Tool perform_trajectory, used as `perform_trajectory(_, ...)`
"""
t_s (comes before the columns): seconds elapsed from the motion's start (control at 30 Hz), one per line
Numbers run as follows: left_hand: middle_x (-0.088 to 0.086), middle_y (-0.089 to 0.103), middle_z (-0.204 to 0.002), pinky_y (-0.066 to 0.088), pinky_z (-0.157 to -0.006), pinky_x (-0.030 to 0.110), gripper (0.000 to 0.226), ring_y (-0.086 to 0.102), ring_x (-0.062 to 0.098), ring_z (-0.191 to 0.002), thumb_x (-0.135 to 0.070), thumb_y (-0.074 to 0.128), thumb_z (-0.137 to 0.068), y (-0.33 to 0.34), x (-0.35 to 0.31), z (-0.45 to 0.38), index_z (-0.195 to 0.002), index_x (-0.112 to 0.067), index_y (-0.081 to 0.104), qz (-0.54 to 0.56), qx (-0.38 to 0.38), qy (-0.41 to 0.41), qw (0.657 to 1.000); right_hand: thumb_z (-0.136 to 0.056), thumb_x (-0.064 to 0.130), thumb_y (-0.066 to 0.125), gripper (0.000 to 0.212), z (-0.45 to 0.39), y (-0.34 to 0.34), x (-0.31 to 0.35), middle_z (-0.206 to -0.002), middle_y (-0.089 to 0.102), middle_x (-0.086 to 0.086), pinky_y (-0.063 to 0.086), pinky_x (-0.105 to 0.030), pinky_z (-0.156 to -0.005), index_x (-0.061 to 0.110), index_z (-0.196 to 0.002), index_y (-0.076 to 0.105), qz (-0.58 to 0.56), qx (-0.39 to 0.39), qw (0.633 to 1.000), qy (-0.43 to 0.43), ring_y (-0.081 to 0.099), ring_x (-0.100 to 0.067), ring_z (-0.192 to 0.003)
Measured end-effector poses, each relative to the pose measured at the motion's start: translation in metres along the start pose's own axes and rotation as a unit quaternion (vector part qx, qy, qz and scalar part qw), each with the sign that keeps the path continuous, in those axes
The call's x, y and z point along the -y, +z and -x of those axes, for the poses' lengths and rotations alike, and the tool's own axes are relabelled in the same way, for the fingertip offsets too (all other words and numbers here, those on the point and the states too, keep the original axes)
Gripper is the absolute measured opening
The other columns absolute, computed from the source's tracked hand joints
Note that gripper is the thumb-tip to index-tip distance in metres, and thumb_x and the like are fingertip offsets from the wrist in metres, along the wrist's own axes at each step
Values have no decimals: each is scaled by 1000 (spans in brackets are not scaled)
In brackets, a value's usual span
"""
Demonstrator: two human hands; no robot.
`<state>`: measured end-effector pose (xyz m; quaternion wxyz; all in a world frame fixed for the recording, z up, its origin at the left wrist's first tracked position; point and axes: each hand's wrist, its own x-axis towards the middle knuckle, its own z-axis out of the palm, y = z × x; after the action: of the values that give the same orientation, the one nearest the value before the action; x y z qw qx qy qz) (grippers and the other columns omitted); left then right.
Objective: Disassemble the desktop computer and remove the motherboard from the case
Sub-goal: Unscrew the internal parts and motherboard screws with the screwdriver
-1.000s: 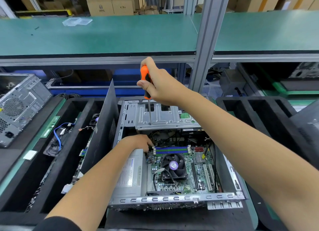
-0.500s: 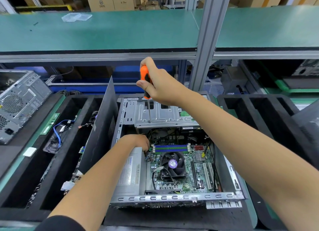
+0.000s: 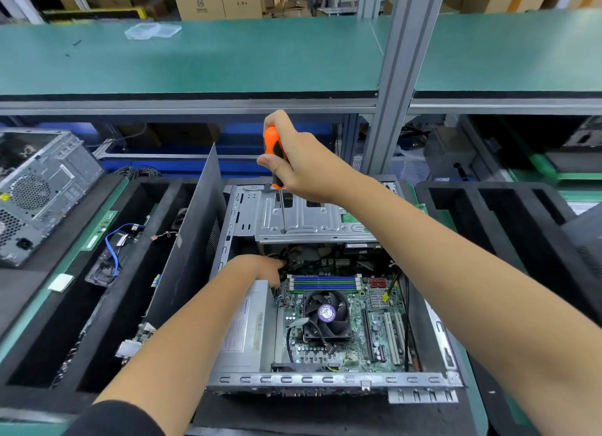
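The open desktop case [image 3: 325,379] lies on its side in front of me. Inside it sits the green motherboard [image 3: 365,331] with a black CPU fan [image 3: 326,315]. My right hand [image 3: 306,165] grips an orange-handled screwdriver [image 3: 273,152] held upright, its tip resting on the metal drive cage [image 3: 312,220]. My left hand [image 3: 257,269] reaches down into the case beside the grey power supply [image 3: 244,328]. Its fingertips are among the black cables at the board's far left corner and are partly hidden.
The removed dark side panel [image 3: 192,250] leans upright in a black foam tray [image 3: 136,188] on the left, which holds cables and boards. Another grey computer case [image 3: 35,191] stands at far left. A second foam tray [image 3: 488,207] lies to the right. A green shelf [image 3: 228,57] runs overhead.
Both hands stay where they were; only the view has shifted slightly.
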<state>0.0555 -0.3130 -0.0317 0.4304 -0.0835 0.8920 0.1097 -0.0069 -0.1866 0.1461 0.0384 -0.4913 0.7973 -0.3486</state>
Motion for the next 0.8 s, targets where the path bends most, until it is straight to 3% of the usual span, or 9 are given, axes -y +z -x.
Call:
perform_trajectory(0.1,14,42,-144,46,-87,30,76,52,27,-118,-10,49,-90,0,-1,0,-154,-16,8,0,13,1,1000,-100,25,50,31,2,-1,4,-74,58,-15,52,-45,-61,11,-120,32,3,-1,1000,-6,63,-32,-69)
perform_trajectory(0.17,14,44,-142,46,-84,30,76,54,26,-111,-10,49,-91,0,-2,-1,-154,-17,7,-5,15,7,1000,-100,27,51,33,3,-1,6,-69,52,-6,47,-38,-55,11,-122,32,17,-10,1000,-21,59,-27,-63)
perform_trajectory(0.27,16,45,-140,47,-88,34,74,52,30,-118,-8,48,-92,0,-4,-3,-153,-16,9,-21,20,13,999,-99,27,51,34,2,-2,8,-65,46,1,40,-30,-51,11,-123,33,28,-17,999,-31,51,-19,-57)
perform_trajectory(0.37,17,48,-136,43,-74,29,73,55,26,-103,-6,47,-91,1,-5,-4,-153,-16,10,-23,24,15,999,-99,27,51,32,2,-2,7,-66,49,-2,43,-33,-52,11,-121,33,28,-13,999,-26,53,-21,-57)
perform_trajectory(0.47,16,46,-139,45,-80,28,73,54,29,-116,-6,47,-91,0,-5,-3,-153,-15,10,-29,15,16,999,-100,26,50,30,4,-2,6,-73,56,-13,49,-43,-57,11,-119,33,14,-1,1000,-18,61,-31,-66)
perform_trajectory(0.53,16,45,-141,45,-81,27,70,51,29,-120,-7,47,-91,-1,-6,-2,-153,-13,14,-33,10,19,999,-100,26,50,29,4,-1,5,-73,56,-12,49,-39,-55,11,-118,32,14,1,1000,-14,62,-32,-67)
perform_trajectory(0.6,15,53,-127,44,-71,27,61,56,28,-105,-8,47,-91,0,-6,-3,-149,-10,27,-31,0,26,999,-100,26,50,29,4,-1,5,-70,52,-6,46,-34,-51,12,-118,32,21,-2,1000,-16,61,-31,-65)
perform_trajectory(0.67,12,54,-112,39,-61,24,56,52,22,-88,-9,48,-91,0,-6,-3,-145,-8,32,-27,-8,32,999,-100,26,50,29,3,-1,6,-70,52,-6,49,-37,-53,12,-118,32,19,1,1000,-14,62,-30,-66)
perform_trajectory(0.8,16,55,-122,41,-68,23,53,53,22,-93,-8,48,-91,1,-6,-5,-143,-7,35,-35,-6,28,999,-100,26,50,30,4,-1,6,-70,53,-7,51,-42,-57,12,-119,32,14,-2,1000,-15,63,-31,-67)
